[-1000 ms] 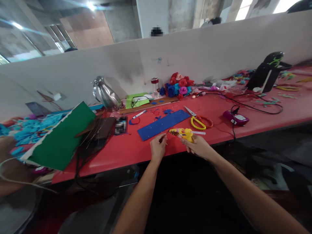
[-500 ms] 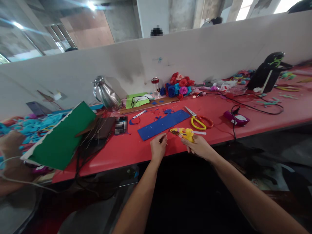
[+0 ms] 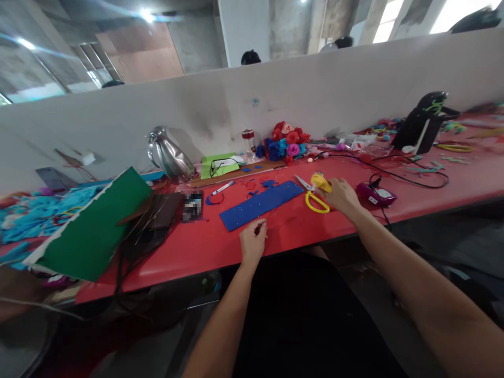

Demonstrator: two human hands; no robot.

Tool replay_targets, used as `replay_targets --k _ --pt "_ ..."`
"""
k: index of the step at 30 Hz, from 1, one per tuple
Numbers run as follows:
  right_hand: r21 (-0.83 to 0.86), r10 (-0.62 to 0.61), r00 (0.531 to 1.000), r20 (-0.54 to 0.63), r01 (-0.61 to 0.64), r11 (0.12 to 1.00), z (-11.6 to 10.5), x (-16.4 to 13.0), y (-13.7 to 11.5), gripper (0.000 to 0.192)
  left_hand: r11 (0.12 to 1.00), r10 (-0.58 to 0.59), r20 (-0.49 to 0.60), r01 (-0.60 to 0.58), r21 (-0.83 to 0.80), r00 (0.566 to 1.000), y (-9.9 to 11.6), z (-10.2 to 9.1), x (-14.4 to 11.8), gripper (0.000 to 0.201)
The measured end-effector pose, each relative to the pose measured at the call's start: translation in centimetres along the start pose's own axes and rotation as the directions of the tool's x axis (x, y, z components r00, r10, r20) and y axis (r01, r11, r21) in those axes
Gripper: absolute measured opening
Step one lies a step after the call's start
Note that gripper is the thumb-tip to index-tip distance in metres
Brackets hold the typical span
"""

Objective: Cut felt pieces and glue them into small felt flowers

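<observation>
From the head view, the right hand (image 3: 342, 194) is resting on the red tabletop (image 3: 299, 226), its fingers curling around a yellow object (image 3: 322, 182) just beside the yellow-handled scissors (image 3: 315, 195); what that object is cannot be told. The left hand (image 3: 253, 242) is sitting near the tabletop's front edge, fingers pinching narrow on a thin wire-like piece (image 3: 264, 227). Between the hands, a blue foam strip (image 3: 262, 203) is lying flat. A purple device (image 3: 376, 193) with a black cable is sitting just right of the right hand, and foam flowers (image 3: 286, 140) and a steel jug (image 3: 169, 155) are standing by the partition.
</observation>
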State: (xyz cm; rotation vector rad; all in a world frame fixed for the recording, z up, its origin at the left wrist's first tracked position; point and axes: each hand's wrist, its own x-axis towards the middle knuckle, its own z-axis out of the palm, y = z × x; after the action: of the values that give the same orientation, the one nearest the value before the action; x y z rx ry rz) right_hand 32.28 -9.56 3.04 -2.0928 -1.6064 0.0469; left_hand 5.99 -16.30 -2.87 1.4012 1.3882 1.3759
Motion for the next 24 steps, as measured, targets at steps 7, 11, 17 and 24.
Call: replay_targets --k 7,11,17,24 --pt "-0.141 0.095 0.989 0.117 -0.078 0.987 2.3 3.7 2.4 0.045 1.0 0.029 -0.024 -0.029 0.012 0.999 0.0 -0.2 0.0 0.021" --pt "-0.059 -0.047 0.993 -0.111 0.041 0.997 2.7 1.3 0.9 0.027 0.999 0.028 -0.056 -0.029 -0.021 0.998 0.6 -0.3 -0.1 0.017" --pt "0.49 -0.449 0.893 0.014 0.385 0.782 4.7 -6.2 -4.9 0.02 0.995 0.016 -0.092 -0.025 -0.098 0.996 1.0 -0.3 -0.2 0.015" --pt "0.791 -0.487 0.863 0.133 0.203 0.576 7.0 -10.5 -8.7 0.019 0.966 -0.01 -0.028 0.003 -0.257 1.0 1.0 -0.7 0.0 0.016"
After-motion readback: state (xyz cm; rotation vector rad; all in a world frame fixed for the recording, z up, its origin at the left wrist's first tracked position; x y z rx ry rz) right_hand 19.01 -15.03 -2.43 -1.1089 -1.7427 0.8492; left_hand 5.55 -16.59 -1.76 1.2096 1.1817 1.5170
